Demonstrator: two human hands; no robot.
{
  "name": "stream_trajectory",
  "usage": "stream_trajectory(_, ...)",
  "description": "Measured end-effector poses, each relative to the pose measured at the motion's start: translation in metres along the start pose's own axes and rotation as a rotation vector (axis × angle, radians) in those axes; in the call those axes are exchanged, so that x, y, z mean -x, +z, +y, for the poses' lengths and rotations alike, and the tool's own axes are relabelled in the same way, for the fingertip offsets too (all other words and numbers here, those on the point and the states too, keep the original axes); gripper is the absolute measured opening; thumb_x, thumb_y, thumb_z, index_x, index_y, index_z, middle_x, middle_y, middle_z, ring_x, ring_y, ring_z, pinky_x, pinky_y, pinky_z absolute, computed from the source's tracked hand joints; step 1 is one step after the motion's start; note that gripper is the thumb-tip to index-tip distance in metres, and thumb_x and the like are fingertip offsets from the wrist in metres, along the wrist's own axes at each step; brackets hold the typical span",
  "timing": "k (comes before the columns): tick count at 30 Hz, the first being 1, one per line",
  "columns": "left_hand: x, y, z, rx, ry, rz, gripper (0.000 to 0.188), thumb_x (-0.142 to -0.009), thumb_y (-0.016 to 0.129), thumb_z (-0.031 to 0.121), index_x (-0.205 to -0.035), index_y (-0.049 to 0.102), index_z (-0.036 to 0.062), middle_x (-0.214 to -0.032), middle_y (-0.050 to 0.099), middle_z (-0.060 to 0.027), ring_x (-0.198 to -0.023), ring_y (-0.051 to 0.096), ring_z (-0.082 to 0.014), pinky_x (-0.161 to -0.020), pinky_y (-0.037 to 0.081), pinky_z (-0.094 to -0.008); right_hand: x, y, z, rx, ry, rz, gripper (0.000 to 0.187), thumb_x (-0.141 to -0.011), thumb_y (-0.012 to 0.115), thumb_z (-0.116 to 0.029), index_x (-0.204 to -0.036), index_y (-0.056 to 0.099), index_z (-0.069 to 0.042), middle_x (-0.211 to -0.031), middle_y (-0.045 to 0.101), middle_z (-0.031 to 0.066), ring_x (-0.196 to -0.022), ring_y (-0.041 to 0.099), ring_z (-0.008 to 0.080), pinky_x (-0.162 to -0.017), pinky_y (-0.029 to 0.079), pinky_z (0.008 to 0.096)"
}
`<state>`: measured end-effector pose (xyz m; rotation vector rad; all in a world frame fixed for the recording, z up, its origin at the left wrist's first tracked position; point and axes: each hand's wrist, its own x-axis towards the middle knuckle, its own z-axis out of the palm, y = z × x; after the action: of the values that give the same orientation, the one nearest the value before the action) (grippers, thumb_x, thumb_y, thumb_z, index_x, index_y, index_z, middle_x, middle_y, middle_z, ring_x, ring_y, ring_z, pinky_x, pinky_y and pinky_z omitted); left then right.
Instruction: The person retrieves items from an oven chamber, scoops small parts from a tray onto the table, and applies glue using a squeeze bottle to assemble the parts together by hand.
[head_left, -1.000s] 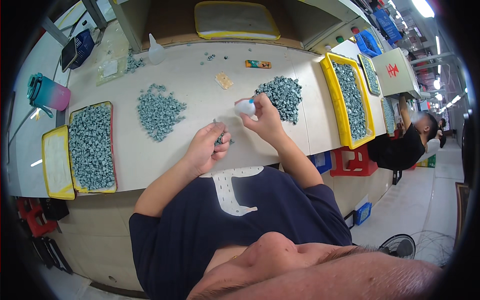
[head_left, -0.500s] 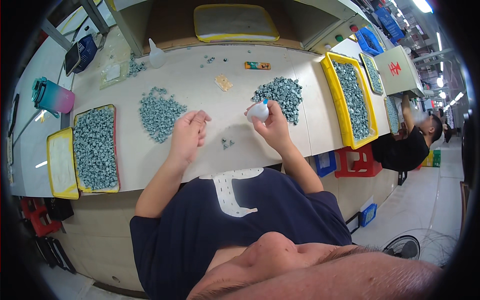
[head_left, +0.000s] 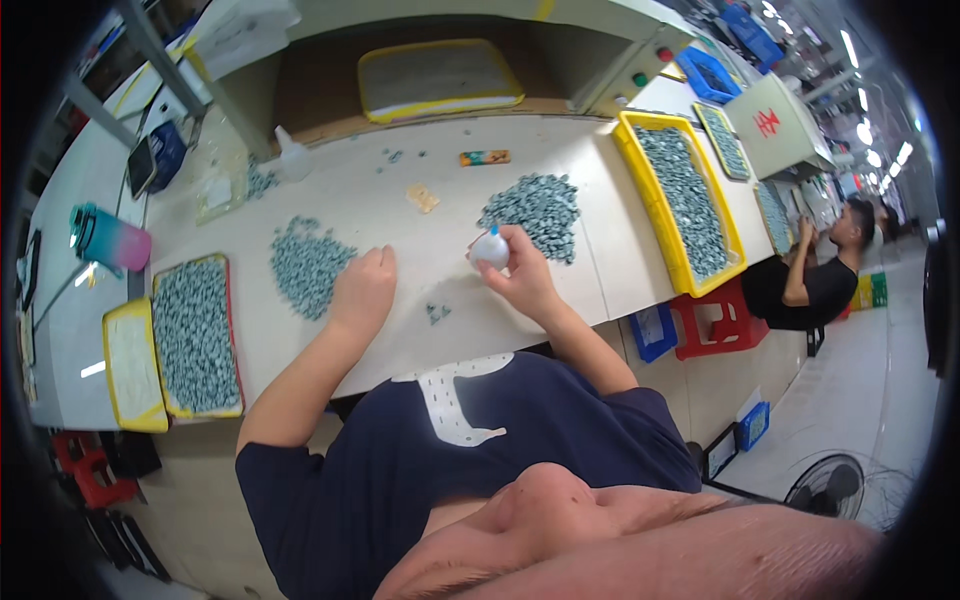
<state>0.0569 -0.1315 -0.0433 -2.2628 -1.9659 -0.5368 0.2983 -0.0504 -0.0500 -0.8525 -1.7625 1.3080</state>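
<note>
In my right hand is a small white squeeze bottle with a blue tip, its tip pointing up and away from me. My left hand has its fingers curled together, back of the hand up, at the right edge of a loose pile of small grey-green pieces. Whatever its fingertips may hold is hidden. A second, denser heap of the same pieces lies just beyond my right hand. Between my hands and nearer to me sits a little cluster of pieces.
On the left, a filled tray stands beside a yellow-rimmed tray and a teal-pink bottle. A yellow bin of pieces is at right. Farther back lie a clear squeeze bottle, a beige card and an orange-green tube. A co-worker sits far right.
My left hand has turned over, its fingers now pointing away from me beside the left pile. My right hand still holds the squeeze bottle. The whole view has shifted slightly.
</note>
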Motion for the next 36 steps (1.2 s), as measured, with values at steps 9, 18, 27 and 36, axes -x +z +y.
stream_trajectory(9, -0.009, -0.026, 0.012, 1.287, -0.693, -0.236, 0.008, -0.093, 0.054, 0.008, -0.095, 0.055, 0.0009, -0.077, 0.054, -0.0029, -0.060, 0.051, -0.0096, -0.046, 0.040, -0.0238, 0.000, 0.002, -0.017, 0.088, -0.006, 0.018, 0.041, -0.082, 0.070, -0.011, -0.116, 0.050, -0.002, -0.101, 0.062, 0.0107, -0.093, 0.064, 0.0186, -0.082, 0.051, 0.0296)
stream_trajectory(18, 0.001, -0.022, 0.028, 2.320, -0.954, -0.246, 0.019, -0.093, 0.054, 0.008, -0.109, 0.053, -0.0017, -0.087, 0.051, -0.0039, -0.059, 0.038, -0.0041, -0.045, 0.029, -0.0163, -0.001, 0.008, -0.019, 0.104, -0.006, 0.000, 0.039, -0.081, 0.070, -0.010, -0.115, 0.050, -0.002, -0.099, 0.062, 0.0101, -0.092, 0.064, 0.0172, -0.081, 0.051, 0.0291)
stream_trajectory(27, 0.011, -0.014, 0.021, 2.303, -1.020, -0.161, 0.020, -0.095, 0.052, 0.005, -0.114, 0.051, -0.0025, -0.090, 0.052, -0.0048, -0.058, 0.037, -0.0030, -0.043, 0.028, -0.0149, -0.004, 0.019, -0.019, 0.091, -0.013, 0.016, 0.038, -0.081, 0.070, -0.010, -0.113, 0.052, -0.002, -0.099, 0.063, 0.0100, -0.092, 0.064, 0.0160, -0.081, 0.051, 0.0286)
stream_trajectory(36, 0.013, -0.010, 0.026, 2.217, -1.020, -0.069, 0.023, -0.092, 0.058, 0.007, -0.113, 0.059, -0.0045, -0.090, 0.055, -0.0037, -0.058, 0.038, -0.0022, -0.046, 0.029, -0.0166, -0.007, 0.015, -0.013, 0.154, 0.029, -0.076, 0.038, -0.084, 0.066, 0.001, -0.116, 0.046, -0.001, -0.105, 0.060, 0.0074, -0.100, 0.060, 0.0140, -0.089, 0.048, 0.0274)
